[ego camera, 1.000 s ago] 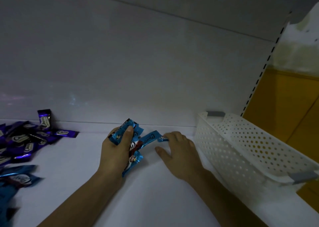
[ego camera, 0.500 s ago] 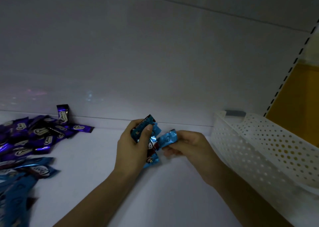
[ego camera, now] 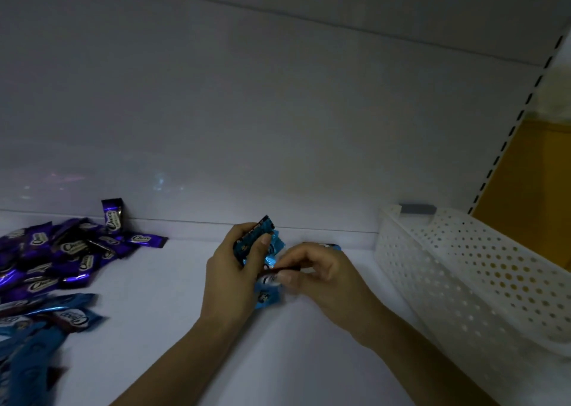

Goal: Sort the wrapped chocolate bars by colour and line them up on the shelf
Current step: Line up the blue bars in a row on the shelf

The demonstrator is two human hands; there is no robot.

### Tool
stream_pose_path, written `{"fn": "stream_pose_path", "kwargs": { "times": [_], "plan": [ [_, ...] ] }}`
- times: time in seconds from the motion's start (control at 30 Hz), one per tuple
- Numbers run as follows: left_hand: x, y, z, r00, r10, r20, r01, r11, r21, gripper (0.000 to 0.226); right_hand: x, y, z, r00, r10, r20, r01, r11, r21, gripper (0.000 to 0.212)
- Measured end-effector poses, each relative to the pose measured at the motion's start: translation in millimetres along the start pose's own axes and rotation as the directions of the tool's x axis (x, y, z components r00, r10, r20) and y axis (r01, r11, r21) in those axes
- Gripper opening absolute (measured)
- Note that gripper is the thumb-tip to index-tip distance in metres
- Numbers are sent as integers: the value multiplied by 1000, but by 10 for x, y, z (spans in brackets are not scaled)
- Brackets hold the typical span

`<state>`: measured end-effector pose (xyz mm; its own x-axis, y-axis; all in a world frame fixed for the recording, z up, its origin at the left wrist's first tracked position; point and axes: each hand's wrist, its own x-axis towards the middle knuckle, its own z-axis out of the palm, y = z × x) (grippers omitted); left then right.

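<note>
Basket first: the white perforated basket [ego camera: 463, 282] stands on the shelf [ego camera: 309, 359] at 3 o'clock from your hands, close beside your right forearm. Its near wall hides its floor, so you cannot tell what it holds, and its far end runs out of frame.

Your left hand [ego camera: 234, 269] clasps a bunch of blue bars [ego camera: 272, 248] above mid-shelf, thumb across the top one. Your right hand [ego camera: 327, 269] has its fingers curled, pinching a single bar [ego camera: 279, 272] against the bunch; motion blur smears that grip. Another blue wrapper [ego camera: 332, 246] peeks out behind your right knuckles, mostly hidden.

At 9 o'clock lies the purple pile [ego camera: 61, 251], with one purple bar [ego camera: 112, 215] upright against the back wall. At 8 o'clock the blue pile [ego camera: 37, 328] is blurred and cut off by the frame edge.
</note>
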<state>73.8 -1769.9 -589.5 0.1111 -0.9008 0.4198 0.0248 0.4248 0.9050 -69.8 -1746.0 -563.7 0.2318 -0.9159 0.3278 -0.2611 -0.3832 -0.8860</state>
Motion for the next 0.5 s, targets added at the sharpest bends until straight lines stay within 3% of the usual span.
{"fn": "stream_pose_path", "kwargs": {
  "times": [0.1,0.17,0.33,0.5],
  "plan": [
    [11,-13,12,998,-25,-61,25,1000,5,12,71,48,-173,968,93,-234,-74,994,85,16],
    [15,-18,13,994,-61,-86,59,998,-21,12,89,161,-305,929,141,-341,-156,988,-18,17],
    [35,-11,12,990,-86,-108,85,996,-7,11,114,489,-348,897,154,-414,-343,834,-433,11],
    [47,-17,5,989,-108,-98,111,994,18,8,272,557,-312,895,56,-443,-348,710,-612,11]
  ]
}}
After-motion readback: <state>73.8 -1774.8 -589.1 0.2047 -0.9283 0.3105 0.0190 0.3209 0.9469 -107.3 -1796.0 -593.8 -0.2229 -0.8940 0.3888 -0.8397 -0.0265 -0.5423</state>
